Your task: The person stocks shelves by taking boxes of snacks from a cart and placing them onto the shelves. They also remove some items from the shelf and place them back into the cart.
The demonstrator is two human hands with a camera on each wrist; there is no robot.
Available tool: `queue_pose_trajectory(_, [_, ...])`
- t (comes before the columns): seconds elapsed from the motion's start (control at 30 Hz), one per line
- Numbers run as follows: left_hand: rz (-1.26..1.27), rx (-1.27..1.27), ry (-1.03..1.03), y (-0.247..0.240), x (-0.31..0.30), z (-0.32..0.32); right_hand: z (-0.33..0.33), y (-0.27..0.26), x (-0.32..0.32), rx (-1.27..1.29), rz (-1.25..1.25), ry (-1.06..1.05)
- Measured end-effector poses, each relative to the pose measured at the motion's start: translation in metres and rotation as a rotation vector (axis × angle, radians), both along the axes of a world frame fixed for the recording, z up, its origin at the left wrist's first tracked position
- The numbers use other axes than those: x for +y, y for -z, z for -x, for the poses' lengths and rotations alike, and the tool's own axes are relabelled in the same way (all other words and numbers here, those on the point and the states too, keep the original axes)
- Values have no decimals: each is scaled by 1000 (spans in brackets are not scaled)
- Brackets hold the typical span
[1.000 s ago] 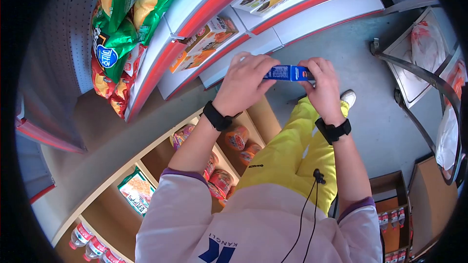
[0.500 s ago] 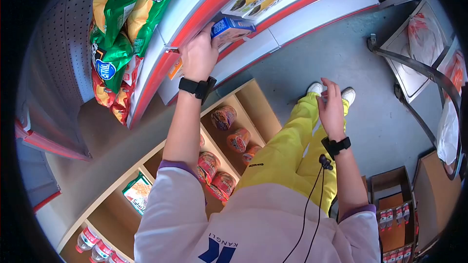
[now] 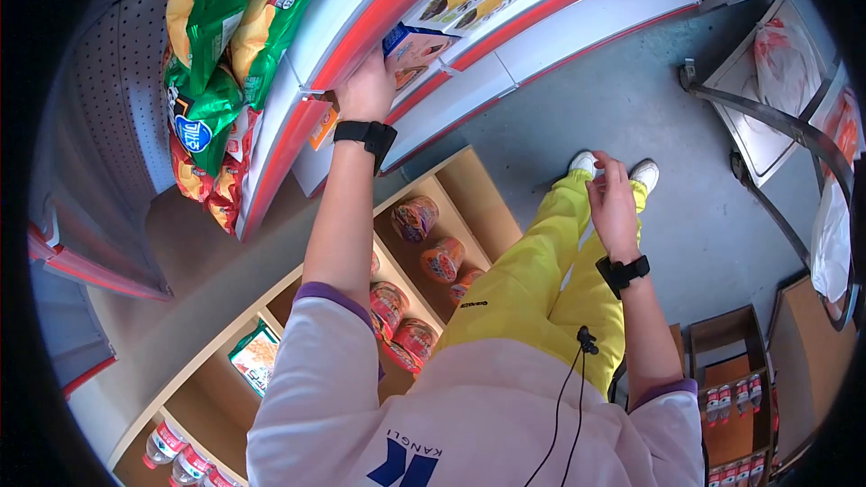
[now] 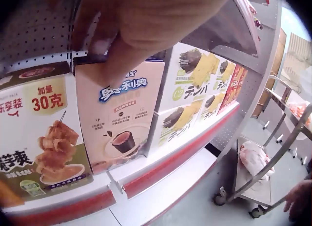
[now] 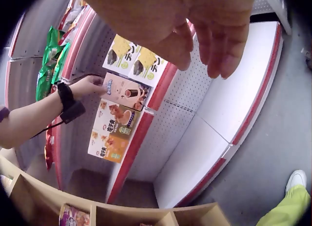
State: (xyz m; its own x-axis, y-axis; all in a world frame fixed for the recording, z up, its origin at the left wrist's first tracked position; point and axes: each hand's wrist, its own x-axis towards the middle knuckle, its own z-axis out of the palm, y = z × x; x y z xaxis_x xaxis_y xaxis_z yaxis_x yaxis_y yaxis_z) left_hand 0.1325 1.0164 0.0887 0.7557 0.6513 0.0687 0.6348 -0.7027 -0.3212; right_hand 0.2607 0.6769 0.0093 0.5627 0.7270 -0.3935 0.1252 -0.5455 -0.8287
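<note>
An Oreo wafer box with a pink front and blue top edge stands upright on the shelf. My left hand pinches its upper edge, the thumb on the front face in the left wrist view and the other fingers over the top, partly out of sight. To the box's left is a white snack box marked 30克; stacked white cracker boxes stand close on its right. My right hand hangs over my legs, fingers loosely curled around nothing.
Green chip bags fill the shelf at left. Below my left arm is a wooden bin with cup noodles and bottles. A metal cart with plastic bags stands at right. A red-edged lower shelf runs near the floor.
Both hands held the blue-sided box before my body; then the right let go and dropped back. My left hand carried the box leftward to the shelf and moved it slightly farther in.
</note>
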Motion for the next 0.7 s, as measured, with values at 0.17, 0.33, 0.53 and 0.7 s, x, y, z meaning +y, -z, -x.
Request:
queue_pose_trajectory(0.17, [126, 3, -127, 5, 5, -5, 1, 1, -5, 2, 35, -21])
queue_pose_trajectory(0.33, [185, -6, -149, 5, 9, -6, 1, 10, -12, -3, 45, -2])
queue_pose_trajectory(0.53, [220, -1, -142, 4, 11, -2, -3, 10, -15, -35, 56, -11])
queue_pose_trajectory(0.7, [216, 27, -174, 4, 11, -3, -7, 13, -18, -47, 60, -6])
